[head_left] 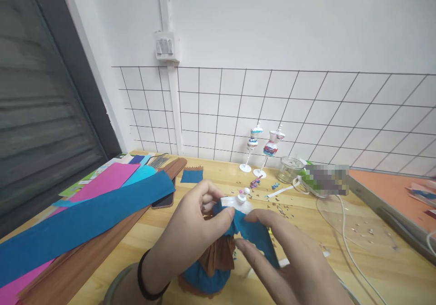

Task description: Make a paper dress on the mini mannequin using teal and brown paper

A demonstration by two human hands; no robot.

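In the middle foreground, a small white dress form with a knob on top stands wrapped in crepe paper. Its skirt has a brown pleated layer over a puffed blue layer. My left hand is closed round the form's upper body, the thumb pressing blue paper against its front. From the bodice a loose blue crepe paper piece hangs to the right. My right hand pinches this piece near the form, forefinger above and thumb below. The form's back is hidden.
Two small dress forms on stands are at the back near the wire grid. A glass jar, paper scraps and a white cable lie to the right. Long blue crepe paper and a phone are left.
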